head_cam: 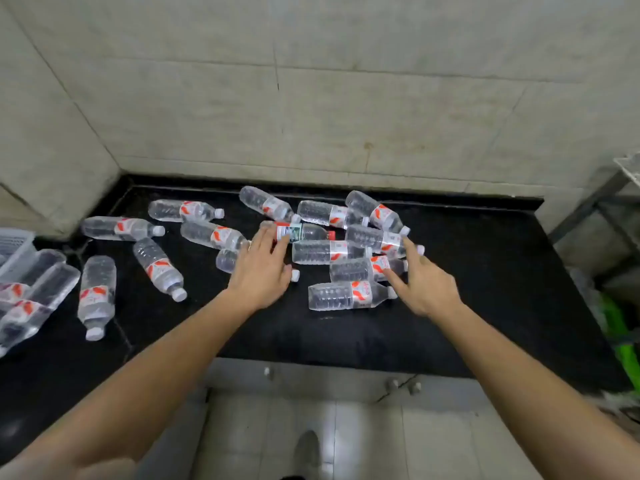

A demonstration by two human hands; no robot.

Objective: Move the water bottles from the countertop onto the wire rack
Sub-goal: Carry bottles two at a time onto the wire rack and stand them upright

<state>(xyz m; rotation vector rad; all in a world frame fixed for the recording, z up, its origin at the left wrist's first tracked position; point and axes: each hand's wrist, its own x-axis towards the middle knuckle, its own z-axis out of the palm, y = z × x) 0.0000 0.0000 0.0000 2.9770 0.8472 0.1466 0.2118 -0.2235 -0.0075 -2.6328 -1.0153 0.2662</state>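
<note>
Several clear water bottles with red-and-white labels lie on their sides across the black countertop (485, 306). One red-capped bottle (308, 232) with a green label lies in the middle of the pile. My left hand (263, 268) reaches over a bottle (227, 260), fingers straight, their tips at the red-capped bottle. My right hand (420, 278) hovers with spread fingers over a bottle (360, 268) at the pile's right side. Another bottle (343, 295) lies nearest me between the hands. The wire rack (595, 202) shows only as a metal frame at the right edge.
More bottles (34, 299) lie at the left edge beside a white plastic basket (15, 247). Tiled walls close the back and left. Something green (620, 327) sits at the right below the rack. White cabinet fronts and a tiled floor lie below the counter's front edge.
</note>
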